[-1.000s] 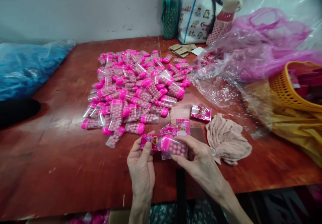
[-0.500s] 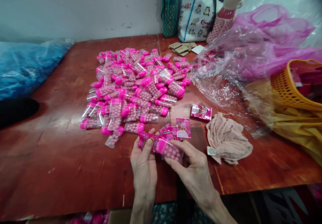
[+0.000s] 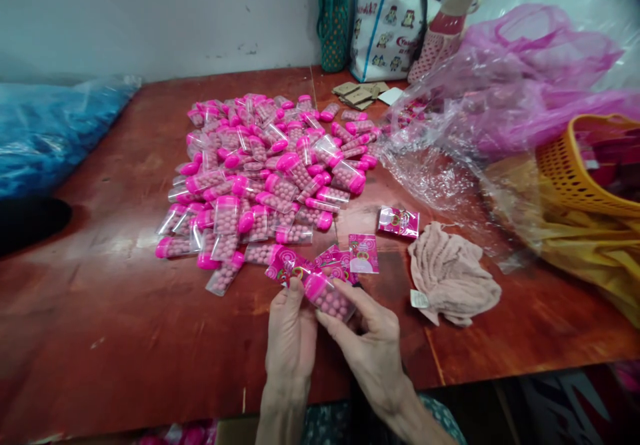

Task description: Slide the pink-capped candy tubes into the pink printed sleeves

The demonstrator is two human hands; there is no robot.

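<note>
- Left hand [image 3: 291, 334]: at the near table edge, fingers pressed together, thumb on top pinching a pink printed label card [image 3: 286, 268] by its near end.
- Right hand [image 3: 371, 344]: just beside the left, thumb and fingers curled and pinching a clear tube of pink candy balls [image 3: 329, 296] with a pink cap; the tube lies tilted, its capped end touching the card.
- Loose label cards [image 3: 363, 253]: a few pink printed cards flat on the table just beyond the hands; one more foil-edged card [image 3: 399, 222] lies apart to the right.
- Pile of filled tubes [image 3: 270, 172]: many identical pink-capped tubes in clear sleeves, heaped on the table's middle.
- Table [image 3: 125, 325]: red-brown wood, scuffed.
- Crumpled beige cloth [image 3: 453, 275]: right of the hands, with a small tag.
- Clear and pink plastic bags [image 3: 505, 98]: bunched on the right.
- Orange basket [image 3: 570, 172]: far right, on yellow fabric.
- Blue plastic bag [image 3: 50, 132]: far left.
- Printed tote bag [image 3: 385, 28]: against the wall, beside a green mesh bag [image 3: 334, 25].
</note>
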